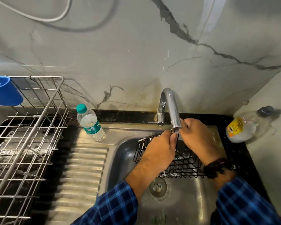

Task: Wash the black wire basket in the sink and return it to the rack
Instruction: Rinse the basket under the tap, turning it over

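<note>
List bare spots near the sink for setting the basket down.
Free: ribbed drainboard between wire dish rack and sink bowl, below the water bottle. Crowded: bowl, filled by black wire basket, left hand and right hand under the faucet. Right counter holds a tipped bottle.

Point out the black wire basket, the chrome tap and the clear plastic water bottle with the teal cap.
black wire basket (183, 166), head view, on its wire grid floor between the wrists.
chrome tap (172, 108), head view, on the spout's straight tube.
clear plastic water bottle with the teal cap (91, 125), head view, on its label.
</note>
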